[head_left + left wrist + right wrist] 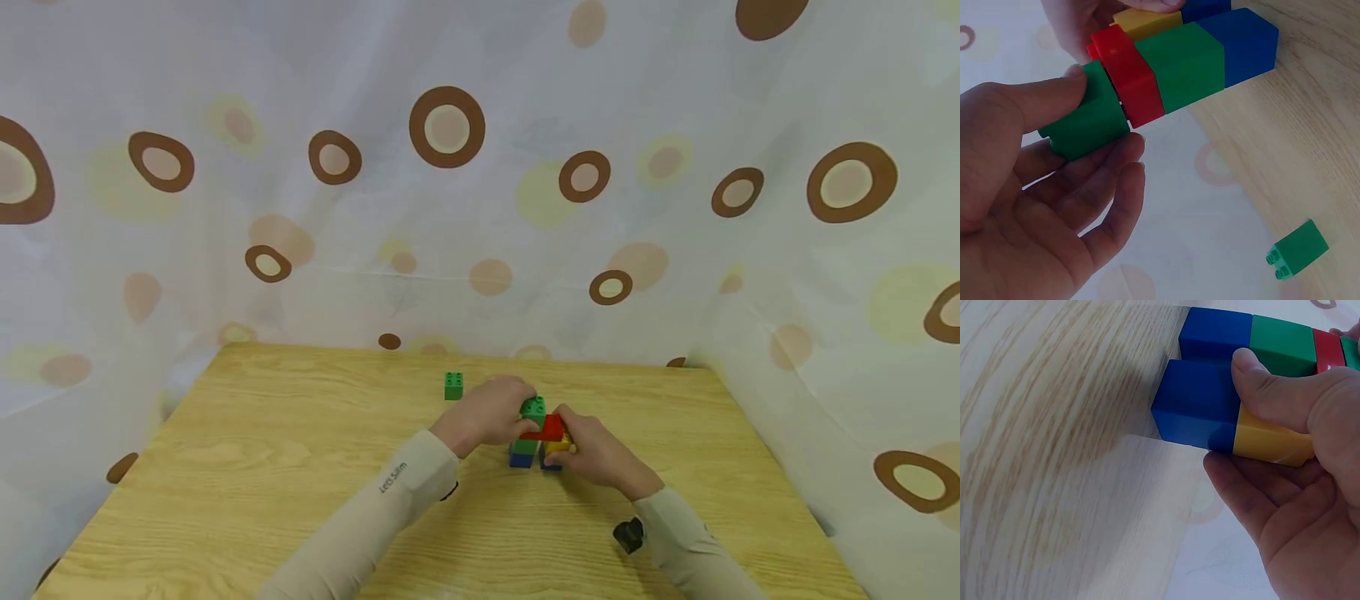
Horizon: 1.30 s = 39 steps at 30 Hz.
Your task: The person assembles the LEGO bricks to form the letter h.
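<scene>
My left hand (487,412) pinches a green brick (1088,119) between thumb and fingers, at the top of a small toy-brick structure. Right under it lies a red brick (1132,78) that spans two columns. The left column is a green brick (1182,65) over a blue brick (1244,47). In the right column, a yellow brick (1269,440) sits on another blue brick (1197,403). My right hand (596,450) grips this column around the yellow brick, thumb on one side and fingers on the other. Both columns stand upright on the wooden table (300,450).
A separate green brick (453,387) stands farther back on the table, left of the structure. Patterned white cloth (487,208) hangs behind the table and along its sides. A small black device (630,535) is at the right wrist.
</scene>
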{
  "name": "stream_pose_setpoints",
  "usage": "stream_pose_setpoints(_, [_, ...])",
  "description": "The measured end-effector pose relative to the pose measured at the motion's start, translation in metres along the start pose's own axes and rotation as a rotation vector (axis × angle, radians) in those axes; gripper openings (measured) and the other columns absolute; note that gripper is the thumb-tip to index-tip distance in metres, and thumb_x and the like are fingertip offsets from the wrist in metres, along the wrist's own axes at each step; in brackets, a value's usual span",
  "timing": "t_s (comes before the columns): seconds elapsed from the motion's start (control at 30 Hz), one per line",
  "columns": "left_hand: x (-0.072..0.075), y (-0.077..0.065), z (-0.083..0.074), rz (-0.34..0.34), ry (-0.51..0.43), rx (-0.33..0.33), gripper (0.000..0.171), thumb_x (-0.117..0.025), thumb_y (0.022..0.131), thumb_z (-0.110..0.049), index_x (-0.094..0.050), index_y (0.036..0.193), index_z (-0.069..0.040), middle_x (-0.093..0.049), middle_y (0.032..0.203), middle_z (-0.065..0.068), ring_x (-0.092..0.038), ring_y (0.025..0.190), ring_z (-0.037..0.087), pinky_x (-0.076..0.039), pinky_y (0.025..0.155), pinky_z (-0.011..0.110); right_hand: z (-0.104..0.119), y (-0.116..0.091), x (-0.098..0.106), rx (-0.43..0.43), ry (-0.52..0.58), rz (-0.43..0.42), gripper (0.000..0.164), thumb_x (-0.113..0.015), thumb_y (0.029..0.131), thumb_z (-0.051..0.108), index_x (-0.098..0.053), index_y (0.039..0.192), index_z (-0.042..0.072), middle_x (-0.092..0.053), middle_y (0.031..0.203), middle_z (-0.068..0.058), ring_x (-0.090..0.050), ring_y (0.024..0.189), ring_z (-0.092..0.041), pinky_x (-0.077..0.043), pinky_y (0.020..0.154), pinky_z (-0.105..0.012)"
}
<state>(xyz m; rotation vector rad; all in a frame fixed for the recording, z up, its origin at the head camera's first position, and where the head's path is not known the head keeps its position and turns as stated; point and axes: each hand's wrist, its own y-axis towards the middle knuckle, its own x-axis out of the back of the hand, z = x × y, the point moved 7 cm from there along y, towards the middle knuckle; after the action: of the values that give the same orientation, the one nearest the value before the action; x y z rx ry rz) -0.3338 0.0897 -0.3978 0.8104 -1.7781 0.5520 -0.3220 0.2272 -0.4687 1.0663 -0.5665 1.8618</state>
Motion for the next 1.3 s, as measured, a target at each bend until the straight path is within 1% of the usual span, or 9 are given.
stream_pose_setpoints(0.2, [-0.001,0.003,-0.006,0.021,-0.048,0.059,0.015,-0.075,0.094,-0.023,-0.065,0.088,-0.014,-0.056,0.075,-0.007,-0.046,0.065,0.009,-0.038,0.057,0.020,-0.001,-0.003,0.000,0.006,-0.003,-0.007,0.038,-0.079,0.089,0.015,-0.050,0.113,0.009,-0.067,0.102,-0.003,-0.057,0.079,-0.006,-0.048,0.068,-0.024])
stream_pose_setpoints(0.43, [0.004,0.007,-0.009,0.023,-0.045,0.117,0.012,-0.077,0.092,-0.019,-0.067,0.093,-0.012,-0.059,0.079,-0.005,-0.050,0.066,0.010,-0.041,0.058,0.020,-0.001,0.000,0.006,0.025,-0.023,-0.025,0.037,-0.078,0.089,0.014,-0.050,0.111,0.010,-0.067,0.100,-0.001,-0.056,0.076,-0.006,-0.047,0.067,-0.024])
stream_pose_setpoints(0.57, [-0.001,0.007,-0.005,0.041,-0.068,0.096,0.015,-0.076,0.093,-0.022,-0.067,0.098,-0.011,-0.060,0.081,-0.005,-0.050,0.067,0.010,-0.041,0.059,0.020,-0.002,0.000,0.005,-0.002,-0.009,0.002,0.037,-0.079,0.089,0.016,-0.050,0.112,0.011,-0.067,0.100,-0.001,-0.057,0.078,-0.005,-0.048,0.068,-0.024])
stream_pose_setpoints(0.67, [-0.004,0.008,0.002,0.073,-0.099,0.033,0.020,-0.074,0.094,-0.025,-0.065,0.107,-0.012,-0.063,0.090,-0.004,-0.055,0.076,0.012,-0.045,0.066,0.022,-0.002,0.000,0.004,-0.008,-0.004,0.006,0.038,-0.079,0.088,0.016,-0.050,0.113,0.011,-0.067,0.100,0.000,-0.058,0.079,-0.006,-0.048,0.068,-0.024])
stream_pose_setpoints(0.77, [-0.006,0.005,0.019,0.143,-0.161,0.003,0.031,-0.074,0.094,-0.025,-0.063,0.120,-0.013,-0.067,0.110,0.001,-0.063,0.097,0.016,-0.052,0.082,0.027,0.000,0.001,0.003,-0.014,-0.003,-0.003,0.039,-0.080,0.088,0.015,-0.050,0.114,0.010,-0.068,0.102,-0.001,-0.061,0.083,-0.008,-0.050,0.070,-0.026])
stream_pose_setpoints(0.87, [-0.006,0.000,0.044,0.184,-0.215,0.048,0.042,-0.075,0.094,-0.019,-0.060,0.132,-0.010,-0.064,0.129,0.009,-0.062,0.117,0.025,-0.052,0.097,0.038,0.000,0.001,0.001,-0.037,0.004,-0.001,0.040,-0.080,0.088,0.016,-0.051,0.115,0.011,-0.069,0.104,-0.001,-0.063,0.087,-0.008,-0.052,0.072,-0.027])
stream_pose_setpoints(1.1, [-0.008,0.000,0.105,0.019,-0.123,0.252,0.050,-0.070,0.096,-0.010,-0.054,0.143,-0.007,-0.048,0.149,0.014,-0.050,0.135,0.032,-0.047,0.107,0.046,-0.003,-0.001,-0.001,-0.070,0.019,-0.002,0.040,-0.081,0.087,0.017,-0.051,0.113,0.012,-0.069,0.102,0.000,-0.060,0.082,-0.008,-0.049,0.070,-0.026])
stream_pose_setpoints(1.23, [-0.018,0.003,0.130,-0.016,-0.103,0.332,0.057,-0.068,0.097,-0.011,-0.047,0.149,-0.005,-0.044,0.154,0.015,-0.046,0.140,0.033,-0.045,0.110,0.046,-0.003,-0.001,-0.002,-0.059,0.021,-0.002,0.040,-0.080,0.088,0.017,-0.051,0.114,0.013,-0.069,0.102,0.001,-0.060,0.082,-0.007,-0.049,0.070,-0.026])
stream_pose_setpoints(1.3, [-0.024,0.004,0.140,-0.021,-0.115,0.358,0.054,-0.068,0.097,-0.011,-0.049,0.147,-0.003,-0.050,0.149,0.016,-0.050,0.135,0.033,-0.047,0.108,0.046,-0.003,0.000,-0.003,-0.051,0.021,-0.004,0.040,-0.080,0.088,0.017,-0.051,0.114,0.012,-0.069,0.103,0.001,-0.061,0.084,-0.008,-0.050,0.071,-0.027])
